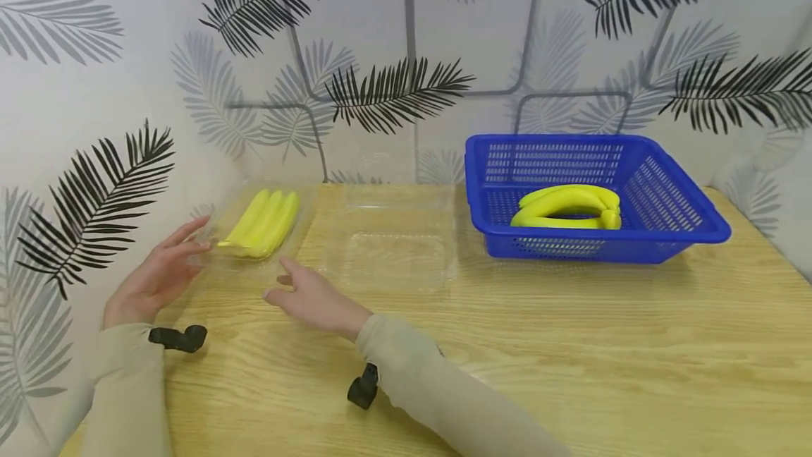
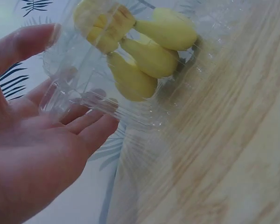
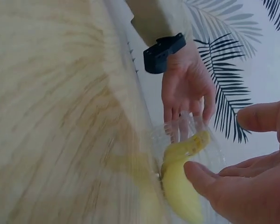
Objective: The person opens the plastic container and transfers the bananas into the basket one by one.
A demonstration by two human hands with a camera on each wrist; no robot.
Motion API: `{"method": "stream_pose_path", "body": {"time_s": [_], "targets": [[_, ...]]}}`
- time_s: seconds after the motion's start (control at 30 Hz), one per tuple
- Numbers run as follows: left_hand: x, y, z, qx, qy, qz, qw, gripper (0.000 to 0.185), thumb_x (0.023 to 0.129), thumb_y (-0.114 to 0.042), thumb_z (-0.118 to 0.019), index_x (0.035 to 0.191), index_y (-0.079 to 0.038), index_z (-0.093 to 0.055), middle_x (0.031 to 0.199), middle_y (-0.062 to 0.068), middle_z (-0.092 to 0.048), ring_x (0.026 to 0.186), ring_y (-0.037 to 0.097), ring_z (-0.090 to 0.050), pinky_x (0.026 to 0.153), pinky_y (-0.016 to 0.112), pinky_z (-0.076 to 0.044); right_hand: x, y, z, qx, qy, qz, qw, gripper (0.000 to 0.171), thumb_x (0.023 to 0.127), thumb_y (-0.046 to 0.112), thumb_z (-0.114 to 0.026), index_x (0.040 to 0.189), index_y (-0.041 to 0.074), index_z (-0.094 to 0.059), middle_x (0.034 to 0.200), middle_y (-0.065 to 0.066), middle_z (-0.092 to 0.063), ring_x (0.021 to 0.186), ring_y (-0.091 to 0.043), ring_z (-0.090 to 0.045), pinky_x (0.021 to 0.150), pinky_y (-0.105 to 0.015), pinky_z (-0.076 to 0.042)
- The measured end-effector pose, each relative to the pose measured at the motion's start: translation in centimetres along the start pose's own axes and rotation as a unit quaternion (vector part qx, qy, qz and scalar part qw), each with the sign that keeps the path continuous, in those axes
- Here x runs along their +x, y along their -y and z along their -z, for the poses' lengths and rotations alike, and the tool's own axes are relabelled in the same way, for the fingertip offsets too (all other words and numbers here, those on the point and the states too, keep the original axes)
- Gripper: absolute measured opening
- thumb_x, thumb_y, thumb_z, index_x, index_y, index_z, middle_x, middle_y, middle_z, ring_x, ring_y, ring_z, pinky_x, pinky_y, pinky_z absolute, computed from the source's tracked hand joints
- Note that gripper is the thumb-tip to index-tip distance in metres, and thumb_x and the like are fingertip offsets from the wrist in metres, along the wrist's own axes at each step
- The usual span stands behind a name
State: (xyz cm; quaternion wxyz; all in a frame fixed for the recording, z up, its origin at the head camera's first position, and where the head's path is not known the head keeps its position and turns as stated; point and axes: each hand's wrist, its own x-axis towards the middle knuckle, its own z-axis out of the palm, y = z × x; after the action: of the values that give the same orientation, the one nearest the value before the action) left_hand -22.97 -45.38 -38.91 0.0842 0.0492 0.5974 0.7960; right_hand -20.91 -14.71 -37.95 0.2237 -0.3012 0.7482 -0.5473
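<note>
A clear plastic container (image 1: 307, 211) stands at the left of the table with a bunch of yellow bananas (image 1: 266, 224) inside it. At its left side is my left hand (image 1: 158, 277), palm toward it. In the left wrist view its fingers (image 2: 95, 133) lie straight along the container's end and the thumb stands apart. My right hand (image 1: 317, 302) is by the front right corner, fingers extended and gripping nothing. From the right wrist, its thumb and fingers (image 3: 203, 179) spread beside the container, one fingertip overlapping the bananas.
A second clear plastic container (image 1: 396, 284) sits in the middle of the table. To its right a blue perforated basket (image 1: 603, 249) holds more bananas (image 1: 564, 206). A wall with leaf-patterned covering (image 1: 380, 20) rises directly behind the table (image 1: 571, 358).
</note>
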Motion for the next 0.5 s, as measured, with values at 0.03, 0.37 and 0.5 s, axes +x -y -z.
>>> {"method": "stream_pose_path", "body": {"time_s": [0.03, 0.37, 0.5], "targets": [[0.06, 0.14, 0.07, -0.022, 0.008, -0.005, 0.9997, 0.052, 0.103, 0.002, -0.041, 0.150, -0.020, -0.037, 0.144, -0.004, -0.042, 0.120, 0.010, -0.050, 0.099, 0.025, -0.039, 0.25, -0.15, 0.02, 0.018, -0.006, -0.004, 1.000, 0.074, 0.100, 0.032, -0.055, 0.157, 0.005, -0.017, 0.155, -0.013, -0.034, 0.135, -0.015, -0.043, 0.102, -0.026, -0.042], [0.11, -0.37, 0.31, 0.045, 0.008, 0.005, 0.9989, 0.043, 0.102, 0.003, -0.046, 0.141, -0.011, -0.053, 0.140, -0.008, -0.053, 0.123, 0.002, -0.049, 0.108, 0.020, -0.025, 1.05, -1.00, 0.31, 0.103, -0.022, 0.013, 0.994, 0.075, 0.097, 0.025, -0.061, 0.156, 0.003, -0.019, 0.152, -0.016, -0.038, 0.127, -0.012, -0.051, 0.098, -0.023, -0.045], [-0.04, -0.65, 0.04, 0.053, 0.021, -0.001, 0.9984, 0.045, 0.102, 0.003, -0.044, 0.146, -0.007, -0.046, 0.139, -0.005, -0.055, 0.128, 0.004, -0.044, 0.106, 0.020, -0.027, 1.13, -0.94, 0.36, 0.118, -0.024, 0.035, 0.992, 0.076, 0.097, 0.024, -0.062, 0.157, 0.008, -0.018, 0.154, -0.014, -0.036, 0.123, -0.010, -0.054, 0.097, -0.023, -0.045]]}}
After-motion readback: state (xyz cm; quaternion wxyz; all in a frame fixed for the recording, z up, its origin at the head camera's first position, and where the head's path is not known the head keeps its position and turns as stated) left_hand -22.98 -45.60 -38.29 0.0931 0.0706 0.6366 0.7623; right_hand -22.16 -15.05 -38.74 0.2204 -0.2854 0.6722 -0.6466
